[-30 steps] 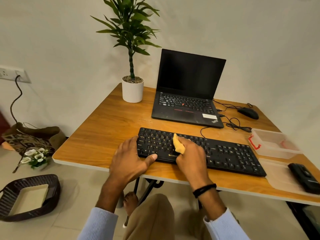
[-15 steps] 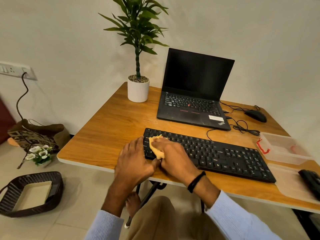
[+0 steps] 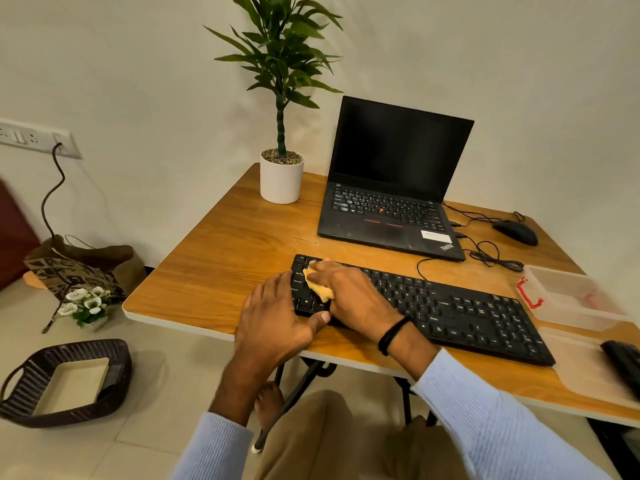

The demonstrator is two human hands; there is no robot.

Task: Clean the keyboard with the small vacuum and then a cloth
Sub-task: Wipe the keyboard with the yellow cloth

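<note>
**Cloth pass at the left end of the keyboard, board pinned so it can't slide**

The keyboard (image 3: 467, 313) is laid along the near edge of the surface (image 3: 221, 265), with the laptop (image 3: 391, 216) set behind it toward the far edge. The yellow cloth (image 3: 318, 287) is bunched up and gripped in the right hand (image 3: 349, 292), fingers curled over it. It's pressed onto the keys at the board's left end, up by the far row. Bunched like that, a firmer pad is probably made for getting down between keycaps, rather than a loose sheet skating over the tops.

The left hand (image 3: 273, 320) is laid flat and relaxed, with nothing held. Its fingers are spread over the leftmost keys and the thumb is tucked against the board's front edge. It looks like the board is being pinned so it isn't shoved sideways by the wiping.

What is taken to be the small vacuum (image 3: 623, 365) is parked at the right edge on a clear lid, half cut off by the frame, just beside an open clear tub (image 3: 571, 296). So the vacuum step is judged done and the cloth step is the one in hand. Only the left end is covered right now; the keys toward the right edge are presumably yet to be wiped.
</note>
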